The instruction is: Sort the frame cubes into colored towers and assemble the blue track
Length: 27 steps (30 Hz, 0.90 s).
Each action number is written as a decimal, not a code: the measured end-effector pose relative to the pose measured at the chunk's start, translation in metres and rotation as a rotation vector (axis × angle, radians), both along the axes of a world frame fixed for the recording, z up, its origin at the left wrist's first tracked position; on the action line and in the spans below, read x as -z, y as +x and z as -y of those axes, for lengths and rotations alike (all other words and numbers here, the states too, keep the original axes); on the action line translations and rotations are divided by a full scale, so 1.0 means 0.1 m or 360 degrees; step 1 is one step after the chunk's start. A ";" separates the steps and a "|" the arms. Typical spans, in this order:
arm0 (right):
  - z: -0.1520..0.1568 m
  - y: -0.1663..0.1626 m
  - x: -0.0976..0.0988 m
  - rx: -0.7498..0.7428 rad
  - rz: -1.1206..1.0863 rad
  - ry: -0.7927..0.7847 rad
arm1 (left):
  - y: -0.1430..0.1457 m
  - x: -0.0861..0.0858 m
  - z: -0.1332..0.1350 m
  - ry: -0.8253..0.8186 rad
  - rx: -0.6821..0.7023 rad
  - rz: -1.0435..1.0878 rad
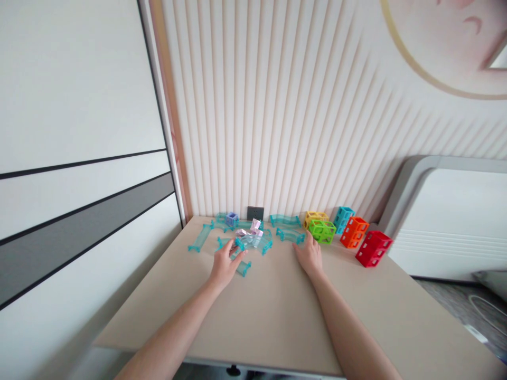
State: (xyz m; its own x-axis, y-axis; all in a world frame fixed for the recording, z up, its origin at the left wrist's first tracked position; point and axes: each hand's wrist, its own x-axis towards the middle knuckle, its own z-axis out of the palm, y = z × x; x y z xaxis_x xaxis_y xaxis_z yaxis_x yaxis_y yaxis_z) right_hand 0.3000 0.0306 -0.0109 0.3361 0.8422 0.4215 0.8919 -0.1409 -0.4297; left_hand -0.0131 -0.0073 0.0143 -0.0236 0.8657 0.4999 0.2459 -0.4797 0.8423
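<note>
My left hand (226, 264) rests on the beige table (277, 311) with its fingers curled round a clear teal track piece (242, 265). More teal curved track pieces (201, 236) lie in a heap just beyond it, with small pale pink and purple blocks (253, 228) among them. My right hand (309, 255) lies flat on the table, fingers together and stretched toward another teal track piece (291, 235), holding nothing.
Open-frame block towers stand in a row at the back right: yellow (315, 217), green (322, 230), light blue (343, 217), orange (354, 231), red (373, 248). A dark wall socket (255, 212) sits behind the table. A white cabinet stands to the right.
</note>
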 end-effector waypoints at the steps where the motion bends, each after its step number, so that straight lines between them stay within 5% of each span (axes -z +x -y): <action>1: -0.01 0.00 0.01 -0.0003 0.0002 -0.0021 | 0.00 0.00 0.00 0.0000 0.0009 -0.0002; 12: -0.15 0.05 -0.04 0.0013 -0.0124 -0.0269 | 0.02 0.07 0.00 -0.0042 0.0021 -0.0066; 27: -0.20 0.12 0.03 -0.0011 -0.0201 -0.0208 | 0.01 0.14 -0.04 -0.0076 0.0028 -0.0105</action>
State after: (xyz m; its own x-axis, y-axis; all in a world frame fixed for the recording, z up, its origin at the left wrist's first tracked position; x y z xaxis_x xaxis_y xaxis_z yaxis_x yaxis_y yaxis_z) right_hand 0.3120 0.0508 -0.0139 0.3736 0.8894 0.2632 0.8331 -0.1970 -0.5168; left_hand -0.0121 -0.0038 0.0007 0.0232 0.8886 0.4580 0.2938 -0.4440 0.8465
